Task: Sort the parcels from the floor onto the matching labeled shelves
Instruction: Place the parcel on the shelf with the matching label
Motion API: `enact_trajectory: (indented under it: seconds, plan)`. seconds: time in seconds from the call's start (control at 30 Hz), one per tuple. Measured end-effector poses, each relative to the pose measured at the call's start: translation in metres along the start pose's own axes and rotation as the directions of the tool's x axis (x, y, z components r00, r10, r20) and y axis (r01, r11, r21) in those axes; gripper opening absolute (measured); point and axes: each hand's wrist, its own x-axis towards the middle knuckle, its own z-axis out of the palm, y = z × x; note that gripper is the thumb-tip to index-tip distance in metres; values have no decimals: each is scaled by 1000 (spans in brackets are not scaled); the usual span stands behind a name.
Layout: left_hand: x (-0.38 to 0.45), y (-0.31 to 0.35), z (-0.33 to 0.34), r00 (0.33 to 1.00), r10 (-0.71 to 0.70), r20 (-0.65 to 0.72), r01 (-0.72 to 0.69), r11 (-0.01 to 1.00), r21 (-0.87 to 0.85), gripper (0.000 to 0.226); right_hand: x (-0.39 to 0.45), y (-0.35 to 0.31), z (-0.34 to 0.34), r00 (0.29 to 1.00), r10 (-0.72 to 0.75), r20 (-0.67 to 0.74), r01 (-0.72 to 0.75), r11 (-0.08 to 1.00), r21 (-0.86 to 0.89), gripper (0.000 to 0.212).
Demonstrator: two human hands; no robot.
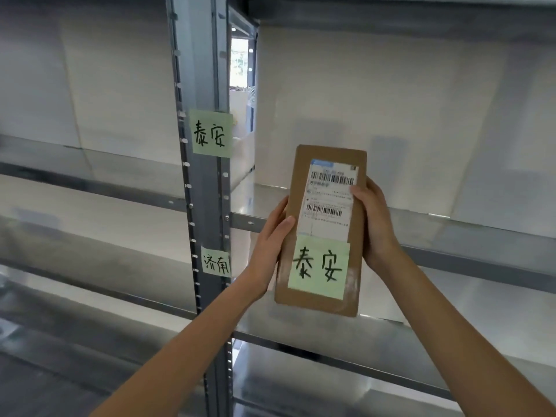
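I hold a flat brown cardboard parcel [355, 242] upright in front of the metal shelving. It carries a white shipping label with barcodes and a green note reading 泰安. My left hand [272, 245] grips its left edge with the thumb on the front. Its right edge is held by my right hand [374, 224]. On the grey upright post [204, 70] a green shelf label [211, 133] also reads 泰安, and a lower green label [216, 264] reads 济南. The parcel hangs in front of the shelf board [451, 233] to the right of the upper label.
Bare metal shelf boards run left [90, 188] and right of the post at several heights. A white wall panel [391, 100] backs the shelves. A narrow gap [240, 67] behind the post shows a room beyond.
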Motion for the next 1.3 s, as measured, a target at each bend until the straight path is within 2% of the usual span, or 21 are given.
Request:
enact_trajectory:
  seconds: [0.07, 0.17, 0.27, 0.33, 0.4, 0.47, 0.53, 0.6, 0.7, 0.77, 0.87, 1.0, 1.1, 1.3]
  plan:
    - [-2, 1, -6, 998, -65, -6, 65, 998, 12, 59, 4, -11, 3, 996, -22, -91, 28, 997, 70, 68]
    - [-4, 4, -15, 987, -156, -30, 154, 986, -67, 50, 9, -26, 6, 976, 8, -217, 33, 982, 183, 72]
    - [3, 15, -19, 970, -242, -5, 237, 953, -188, 54, 10, -32, 9, 968, 32, -249, 23, 976, 216, 84]
    - [11, 29, -25, 956, -290, 37, 291, 934, -209, 66, 8, -32, 5, 967, 11, -255, 16, 994, 105, 87]
    - [22, 44, -37, 940, -335, 62, 341, 922, -185, 69, 8, -33, -5, 950, -61, -306, 23, 992, -126, 93]
    - [32, 57, -48, 915, -395, 86, 403, 907, -123, 57, 5, -35, -19, 948, -151, -279, 60, 949, -308, 94]
    - [43, 64, -53, 901, -427, 73, 431, 901, -56, 44, 3, -37, -32, 966, -185, -179, 111, 928, -356, 86]
    - [54, 68, -52, 916, -402, 18, 402, 915, -23, 46, -2, -35, -38, 968, -180, -174, 96, 910, -404, 77]
    - [66, 70, -42, 934, -322, -156, 325, 946, -6, 47, -8, -25, -38, 935, -199, -293, 60, 904, -424, 79]
    - [74, 63, -36, 944, -247, -217, 261, 965, 36, 48, -11, -17, -34, 915, -197, -353, 44, 916, -398, 79]
    - [80, 53, -28, 962, -188, -200, 201, 978, 49, 56, -11, -7, -29, 885, -171, -433, -3, 927, -375, 80]
    - [88, 45, -23, 971, -176, -161, 181, 983, 20, 33, -10, 9, -23, 883, -140, -449, -56, 917, -395, 75]
    - [91, 40, -22, 973, -156, -170, 172, 982, 81, 22, -6, 16, -18, 872, -177, -455, -60, 886, -460, 63]
    - [109, 35, -28, 968, -119, -221, 156, 975, 160, 20, 14, 15, -18, 883, -126, -453, -133, 857, -498, 63]
